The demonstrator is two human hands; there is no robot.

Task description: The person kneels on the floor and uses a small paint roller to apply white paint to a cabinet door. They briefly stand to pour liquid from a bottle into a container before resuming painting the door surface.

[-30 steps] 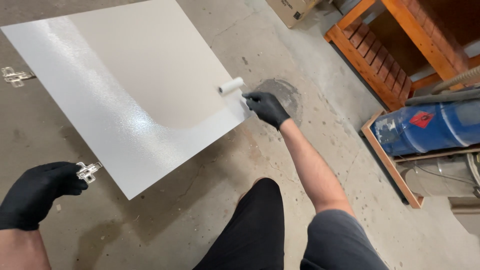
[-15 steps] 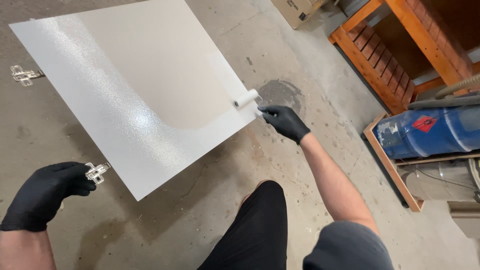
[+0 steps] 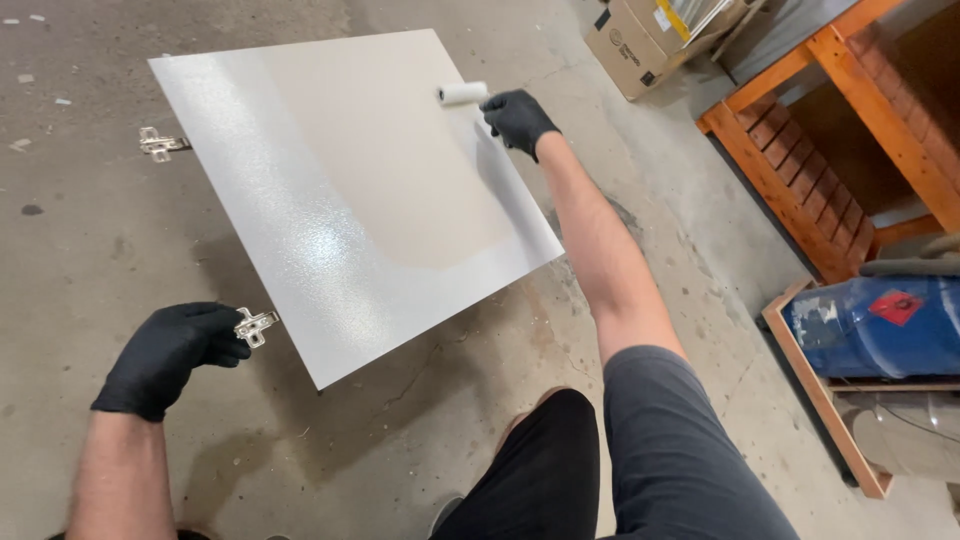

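While rolling white paint over the panel [image 3: 330, 190], holding it tilted off the floor [image 3: 90, 220] by a hinge. Right hand [image 3: 517, 118] in a black glove, fingers [image 3: 505, 108] clamped round the roller handle, roller [image 3: 462, 93] sitting just past the fingertips, touching the panel near its far edge. Left hand [image 3: 170, 352] gloved too, fingers [image 3: 222, 345] closed on the near hinge [image 3: 255, 326], which pokes out right beside the fingertips at the panel's left edge. Second hinge [image 3: 160, 144] further up that same edge, well away from either hand.

Looks like mid-coat to me. Wet, stippled sheen down the left strip and along the near edge, plus a band under the right forearm; duller patch in the middle, below and left of the roller, probably not covered yet. So guessing the step in hand is filling in the centre, roughly halfway along.

Next move probably calls for pulling the roller back toward the body in overlapping strokes, light even pressure, no paint on the hinges. Left grip needs to stay firm, since pushing on a tilted panel would want to swing it.

Off to the right of the roller hand: cardboard box [image 3: 640, 40], orange wooden frame [image 3: 800, 150], blue drum [image 3: 880, 325].
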